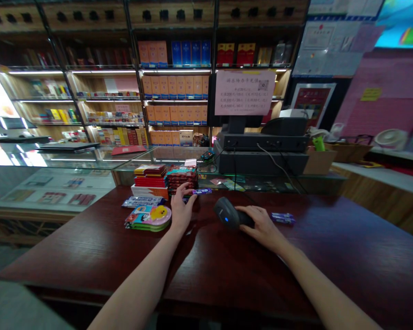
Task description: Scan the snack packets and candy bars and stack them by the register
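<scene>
My left hand pinches one end of a small purple candy pack between thumb and fingers, a little above the dark wooden table. In my right hand is a black barcode scanner, its handle gripped and a blue light glowing on its head. The scanner's head points left, towards the candy pack, without touching it. Several similar purple packs lie on the table to the right of my right hand.
Left of my left hand lie colourful cartoon packets and blue-white packs. Behind them stand stacked red boxes and brown-red packets. A glass counter, a till with a pink paper sign, and stocked shelves are farther back.
</scene>
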Action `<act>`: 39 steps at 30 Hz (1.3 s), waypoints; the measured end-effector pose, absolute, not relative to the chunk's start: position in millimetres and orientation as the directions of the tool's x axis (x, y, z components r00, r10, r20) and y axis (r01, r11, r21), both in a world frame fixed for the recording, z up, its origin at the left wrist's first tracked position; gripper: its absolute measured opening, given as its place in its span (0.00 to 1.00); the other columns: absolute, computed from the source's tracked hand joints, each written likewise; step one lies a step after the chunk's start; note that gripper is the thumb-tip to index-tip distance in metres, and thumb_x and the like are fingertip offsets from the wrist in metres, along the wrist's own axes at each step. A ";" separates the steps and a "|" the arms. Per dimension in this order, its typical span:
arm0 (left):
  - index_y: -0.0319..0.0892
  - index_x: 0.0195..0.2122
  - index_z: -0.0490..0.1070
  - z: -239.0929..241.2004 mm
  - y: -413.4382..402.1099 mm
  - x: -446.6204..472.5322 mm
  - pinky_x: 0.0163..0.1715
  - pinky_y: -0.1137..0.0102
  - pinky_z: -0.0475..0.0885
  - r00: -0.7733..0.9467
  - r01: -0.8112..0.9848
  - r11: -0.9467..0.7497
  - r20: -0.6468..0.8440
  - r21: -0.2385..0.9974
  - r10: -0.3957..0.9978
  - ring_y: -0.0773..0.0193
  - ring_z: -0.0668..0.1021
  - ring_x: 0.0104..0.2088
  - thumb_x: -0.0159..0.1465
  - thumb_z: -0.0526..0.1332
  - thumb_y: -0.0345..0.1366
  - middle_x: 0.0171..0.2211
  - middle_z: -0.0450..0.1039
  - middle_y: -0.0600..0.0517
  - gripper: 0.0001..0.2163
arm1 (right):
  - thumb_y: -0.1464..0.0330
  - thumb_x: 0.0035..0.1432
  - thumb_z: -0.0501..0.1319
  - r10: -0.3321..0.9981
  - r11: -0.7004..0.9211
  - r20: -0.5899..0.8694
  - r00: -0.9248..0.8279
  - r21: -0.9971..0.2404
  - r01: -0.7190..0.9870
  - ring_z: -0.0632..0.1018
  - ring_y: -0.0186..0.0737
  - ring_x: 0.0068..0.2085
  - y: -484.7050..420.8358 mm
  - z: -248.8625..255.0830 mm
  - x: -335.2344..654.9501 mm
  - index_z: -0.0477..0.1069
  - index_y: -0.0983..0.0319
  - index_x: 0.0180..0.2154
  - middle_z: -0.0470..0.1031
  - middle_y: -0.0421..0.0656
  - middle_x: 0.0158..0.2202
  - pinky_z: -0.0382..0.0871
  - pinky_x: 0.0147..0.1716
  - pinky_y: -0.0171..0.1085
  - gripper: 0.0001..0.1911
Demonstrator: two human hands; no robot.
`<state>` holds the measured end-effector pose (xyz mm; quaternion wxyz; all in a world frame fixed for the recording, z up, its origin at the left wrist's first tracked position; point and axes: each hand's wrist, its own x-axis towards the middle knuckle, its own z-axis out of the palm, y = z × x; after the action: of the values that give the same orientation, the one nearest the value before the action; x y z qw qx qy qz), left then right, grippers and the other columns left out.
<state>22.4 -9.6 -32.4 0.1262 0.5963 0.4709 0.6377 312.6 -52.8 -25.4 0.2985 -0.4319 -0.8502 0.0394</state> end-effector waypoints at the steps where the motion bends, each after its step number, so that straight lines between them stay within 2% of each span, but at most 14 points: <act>1: 0.49 0.57 0.65 -31.4 -10.5 22.7 0.62 0.54 0.59 -0.256 0.418 -0.520 0.646 0.745 0.719 0.55 0.73 0.58 0.63 0.64 0.36 0.44 0.80 0.50 0.21 | 0.68 0.59 0.61 0.758 0.624 0.473 -0.449 -0.324 0.711 0.75 0.50 0.54 -52.9 -25.1 312.2 0.67 0.55 0.54 0.77 0.46 0.51 0.58 0.56 0.53 0.21; 12: 0.51 0.55 0.67 -23.6 -19.4 27.3 0.66 0.47 0.42 -0.285 0.500 -0.436 0.617 0.748 0.733 0.53 0.74 0.56 0.61 0.65 0.35 0.45 0.81 0.51 0.20 | 0.66 0.59 0.61 0.754 0.626 0.454 -0.475 -0.277 0.729 0.76 0.49 0.52 -55.2 -22.3 309.9 0.67 0.54 0.54 0.78 0.46 0.50 0.59 0.55 0.52 0.20; 22: 0.52 0.55 0.67 -21.8 -20.9 27.7 0.65 0.46 0.41 -0.268 0.511 -0.451 0.634 0.732 0.726 0.53 0.75 0.54 0.62 0.64 0.34 0.44 0.81 0.53 0.20 | 0.66 0.59 0.62 0.753 0.634 0.446 -0.485 -0.290 0.717 0.75 0.49 0.53 -54.2 -25.3 312.3 0.68 0.55 0.55 0.78 0.46 0.50 0.57 0.58 0.53 0.21; 28: 0.51 0.54 0.68 -21.7 -20.9 26.3 0.66 0.46 0.40 -0.275 0.488 -0.460 0.631 0.742 0.725 0.52 0.75 0.54 0.61 0.65 0.35 0.43 0.81 0.53 0.19 | 0.63 0.58 0.64 0.742 0.665 0.353 -0.570 -0.278 0.693 0.75 0.48 0.55 -54.1 -29.8 320.6 0.69 0.53 0.55 0.77 0.45 0.53 0.52 0.62 0.57 0.23; 35: 0.51 0.52 0.69 -17.5 -24.6 28.0 0.66 0.46 0.41 -0.293 0.464 -0.461 0.622 0.757 0.726 0.51 0.75 0.54 0.60 0.65 0.34 0.43 0.81 0.52 0.19 | 0.62 0.57 0.64 0.764 0.645 0.288 -0.577 -0.317 0.695 0.75 0.49 0.56 -54.0 -32.9 322.4 0.70 0.51 0.56 0.77 0.45 0.53 0.48 0.65 0.60 0.24; 39: 0.51 0.52 0.69 -17.9 -24.6 27.3 0.65 0.46 0.42 -0.293 0.468 -0.458 0.621 0.756 0.727 0.52 0.75 0.53 0.60 0.65 0.33 0.42 0.81 0.52 0.19 | 0.57 0.51 0.69 0.805 0.590 0.214 -0.554 -0.384 0.710 0.72 0.52 0.59 -57.3 -28.1 323.1 0.68 0.51 0.59 0.75 0.45 0.57 0.41 0.66 0.63 0.33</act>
<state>27.3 -24.6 -17.9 0.1042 0.5856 0.5101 0.6213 323.1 -57.3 -28.1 0.1861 -0.4342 -0.8721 0.1277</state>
